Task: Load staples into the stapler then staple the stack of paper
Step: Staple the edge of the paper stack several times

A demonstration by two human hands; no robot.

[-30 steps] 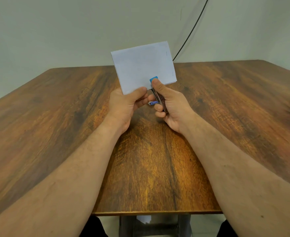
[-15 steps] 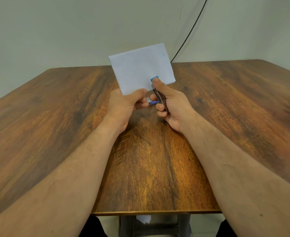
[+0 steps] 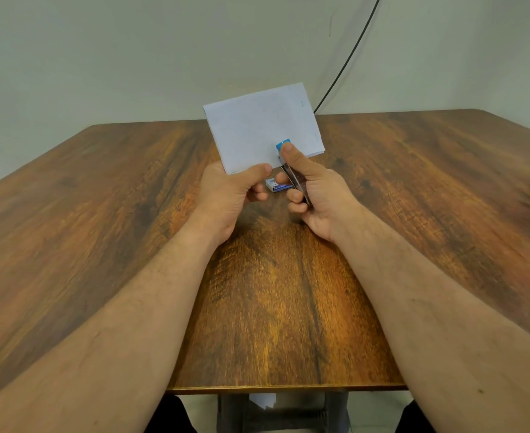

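Note:
My left hand (image 3: pixel 232 195) pinches the lower left corner of a white stack of paper (image 3: pixel 257 126), held upright above the table. My right hand (image 3: pixel 317 195) grips a small blue-tipped metal stapler (image 3: pixel 284 144), thumb pressing on its top. The stapler's nose sits over the paper's lower edge, right of the middle. A small blue and white staple box (image 3: pixel 274 185) lies on the table between my two hands.
The wooden table (image 3: pixel 101 229) stretches wide to both sides, its front edge close to my body. A black cable (image 3: pixel 348 60) runs down the wall behind the paper. A scrap of white paper (image 3: pixel 262 400) lies under the table.
Both hands with the paper and stapler have drifted slightly lower and left. The staple box shows more between the hands now.

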